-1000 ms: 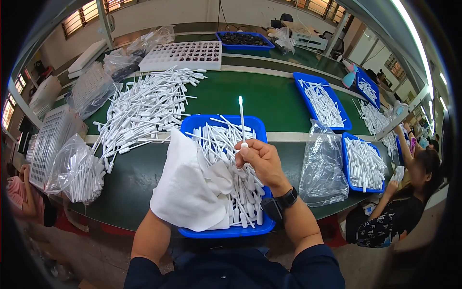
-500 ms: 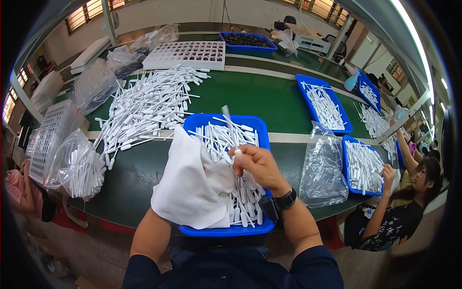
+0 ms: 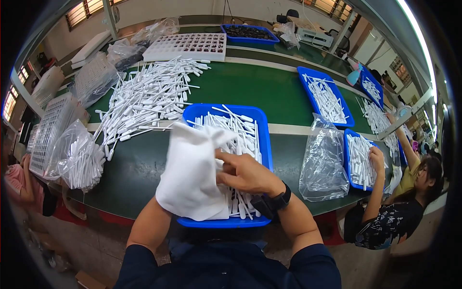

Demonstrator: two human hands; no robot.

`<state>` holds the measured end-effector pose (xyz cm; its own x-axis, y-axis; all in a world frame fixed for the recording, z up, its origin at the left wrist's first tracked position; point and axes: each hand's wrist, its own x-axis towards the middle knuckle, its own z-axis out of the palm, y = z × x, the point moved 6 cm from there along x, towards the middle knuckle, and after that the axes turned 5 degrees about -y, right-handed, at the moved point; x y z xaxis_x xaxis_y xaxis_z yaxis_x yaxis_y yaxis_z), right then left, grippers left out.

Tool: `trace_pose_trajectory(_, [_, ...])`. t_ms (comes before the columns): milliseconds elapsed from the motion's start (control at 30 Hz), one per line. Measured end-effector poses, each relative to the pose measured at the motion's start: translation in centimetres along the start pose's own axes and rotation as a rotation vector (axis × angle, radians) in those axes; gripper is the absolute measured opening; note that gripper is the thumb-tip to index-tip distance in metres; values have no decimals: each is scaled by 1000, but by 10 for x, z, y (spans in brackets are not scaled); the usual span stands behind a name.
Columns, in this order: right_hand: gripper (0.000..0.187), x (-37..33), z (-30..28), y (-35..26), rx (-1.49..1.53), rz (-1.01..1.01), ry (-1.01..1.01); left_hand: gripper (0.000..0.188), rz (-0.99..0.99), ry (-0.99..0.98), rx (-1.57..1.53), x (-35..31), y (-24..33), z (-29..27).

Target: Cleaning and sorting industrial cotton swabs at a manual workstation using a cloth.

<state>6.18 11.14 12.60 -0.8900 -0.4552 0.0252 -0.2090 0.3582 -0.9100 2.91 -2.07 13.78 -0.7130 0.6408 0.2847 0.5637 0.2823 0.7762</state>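
Observation:
A white cloth [image 3: 190, 171] drapes over my left hand and hides it. Its forearm comes in below the cloth, so the fingers cannot be seen. My right hand [image 3: 250, 173], with a dark band on its wrist, is curled against the cloth's right side. Its fingertips go into a fold, and whatever they pinch there is hidden. Both hands are over a blue tray [image 3: 266, 139] heaped with thin white sticks [image 3: 245, 127], each having a thicker rounded end.
Left of the tray lies a large loose pile of sticks [image 3: 144, 96], with a clear bag of sticks [image 3: 84, 161] nearer. Rightward are an empty-looking clear bag [image 3: 323, 164] and more blue trays [image 3: 351, 118]. A co-worker [image 3: 385, 221] sits at right, one hand at a tray. A white holed rack [image 3: 185, 45] stands behind.
My right hand has moved left and down onto the cloth. The white stick that showed in its fingers is out of sight. The cloth has shifted and its upper part is folded over to the right.

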Motion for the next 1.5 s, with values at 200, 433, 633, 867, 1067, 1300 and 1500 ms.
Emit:
trace_pose_trajectory(200, [30,-10,-16,1,115,-8,236,37,427,-297,451,7,71,-24])
trace_pose_trajectory(433, [33,-13,-21,8,220,-101,363,47,316,-541,311,11,89,-20])
trace_pose_trajectory(633, [33,-12,-29,17,535,-205,457,44,187,-390,-272,10,85,-15])
trace_pose_trajectory(867, [35,-23,-48,22,629,-212,659,67,-75,-381,-398,2,44,-6])
trace_pose_trajectory(1067, [37,-6,-108,37,615,-28,638,64,476,-142,173,-22,37,-28])
trace_pose_trajectory(1300, [27,145,-103,-4,-761,-95,175,57,174,-43,-9,-17,7,-36])
trace_pose_trajectory(1500, [24,294,-69,73,-1134,-174,-104,50,72,-33,-142,-27,-34,-33])
